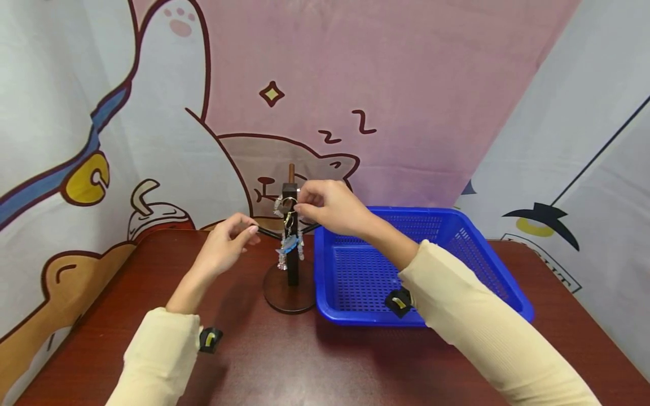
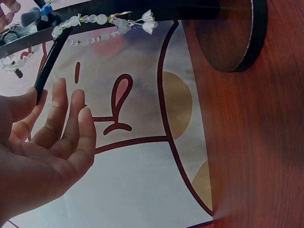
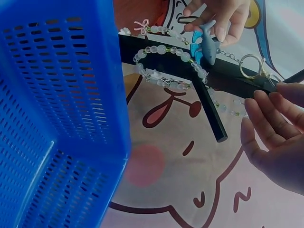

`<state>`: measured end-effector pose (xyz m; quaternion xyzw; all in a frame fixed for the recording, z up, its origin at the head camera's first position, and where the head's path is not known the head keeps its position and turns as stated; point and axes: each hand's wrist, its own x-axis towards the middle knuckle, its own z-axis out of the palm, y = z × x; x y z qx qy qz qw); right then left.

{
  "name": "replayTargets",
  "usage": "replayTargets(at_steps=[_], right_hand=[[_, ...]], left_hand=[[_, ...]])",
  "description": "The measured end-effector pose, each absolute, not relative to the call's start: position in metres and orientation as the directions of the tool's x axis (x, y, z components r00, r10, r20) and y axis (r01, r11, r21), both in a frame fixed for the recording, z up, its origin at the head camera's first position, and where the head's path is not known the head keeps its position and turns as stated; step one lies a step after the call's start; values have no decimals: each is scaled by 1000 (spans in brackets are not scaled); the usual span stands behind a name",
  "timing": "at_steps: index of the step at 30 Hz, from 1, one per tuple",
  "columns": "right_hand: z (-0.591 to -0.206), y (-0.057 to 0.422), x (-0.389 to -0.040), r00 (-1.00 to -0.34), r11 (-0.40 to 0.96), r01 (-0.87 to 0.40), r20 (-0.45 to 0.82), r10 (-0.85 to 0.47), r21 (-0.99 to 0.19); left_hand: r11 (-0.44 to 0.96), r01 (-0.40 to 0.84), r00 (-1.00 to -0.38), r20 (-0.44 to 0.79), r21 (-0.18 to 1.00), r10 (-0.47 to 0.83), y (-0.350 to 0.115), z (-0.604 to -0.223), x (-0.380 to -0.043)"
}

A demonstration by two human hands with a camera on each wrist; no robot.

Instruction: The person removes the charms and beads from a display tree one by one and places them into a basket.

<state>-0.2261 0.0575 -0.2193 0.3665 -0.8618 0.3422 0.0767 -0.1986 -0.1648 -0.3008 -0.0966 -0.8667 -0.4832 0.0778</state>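
A dark stand (image 1: 292, 270) with a round base and side pegs rises from the table. My left hand (image 1: 223, 242) pinches the end of one thin black peg (image 2: 50, 66) between thumb and index finger, other fingers loosely spread. Near the post's top, my right hand (image 1: 332, 206) pinches a keychain by the metal fitting beside its gold ring (image 3: 251, 66). From the ring, a short chain carries a grey-blue fish-shaped charm (image 3: 208, 45) with bright blue pieces, hanging in front of the post. Strings of clear and white beads (image 3: 161, 50) hang on the stand's pegs.
A blue perforated plastic basket (image 1: 373, 322) stands right of the stand, beneath my right forearm. The reddish-brown table (image 1: 244, 349) bears both. Behind it hangs a cloth (image 1: 416, 84) with cartoon animals.
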Motion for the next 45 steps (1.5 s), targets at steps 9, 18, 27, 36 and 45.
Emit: replayTargets(at_steps=[9,18,27,36,45], right_hand=[[-219,59,-225,-714,484,-688,385,-585,-540],[-218,64,-220,-684,387,-690,375,-626,-612],[-213,66,-208,-636,306,-715,404,-657,-629],[-205,69,-195,-583,231,-744,439,-684,-628],[-198,74,-186,-550,191,-760,459,-698,-621]], left_hand=[[511,236,-971,217,826,99,-164,-301,-200],[523,241,-970,219,817,105,-163,-301,-199],[524,240,-970,217,817,107,-164,-300,-198],[513,246,-969,222,822,109,-164,-301,-199],[518,249,-968,227,818,108,-165,-300,-198]])
